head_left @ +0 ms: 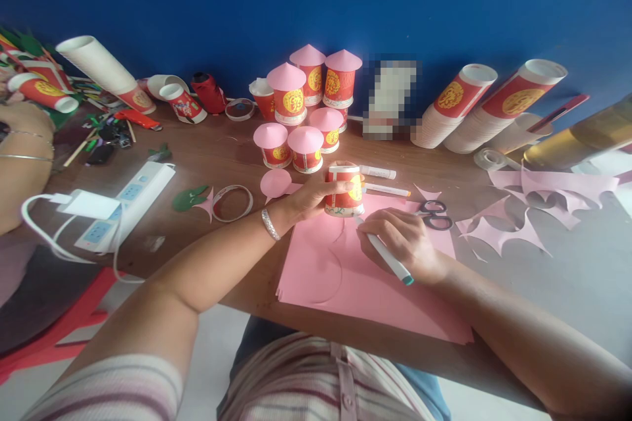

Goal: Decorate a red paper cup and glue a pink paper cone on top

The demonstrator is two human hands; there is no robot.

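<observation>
My left hand [318, 194] is wrapped round a red paper cup [340, 192] with a yellow emblem, held upside down above a stack of pink paper [320, 270]. Green marks show on the white band at the cup's lower edge. In my right hand [402, 237] is a white marker pen [390, 258] with a teal end, its tip close to that band; whether it touches I cannot tell. Behind the cup lie two more markers, a white one [378, 172] and an orange-ended one [388, 190]. Scissors [435, 215] rest beside my right hand, partly over the pink paper.
Red cups with pink cone roofs [289, 95] stand together at the back. Stacked paper cups [459, 102] lean at the back right, near pink paper scraps [503, 227]. On the left are a power strip [131, 204] with cables and another person's arm [24, 151].
</observation>
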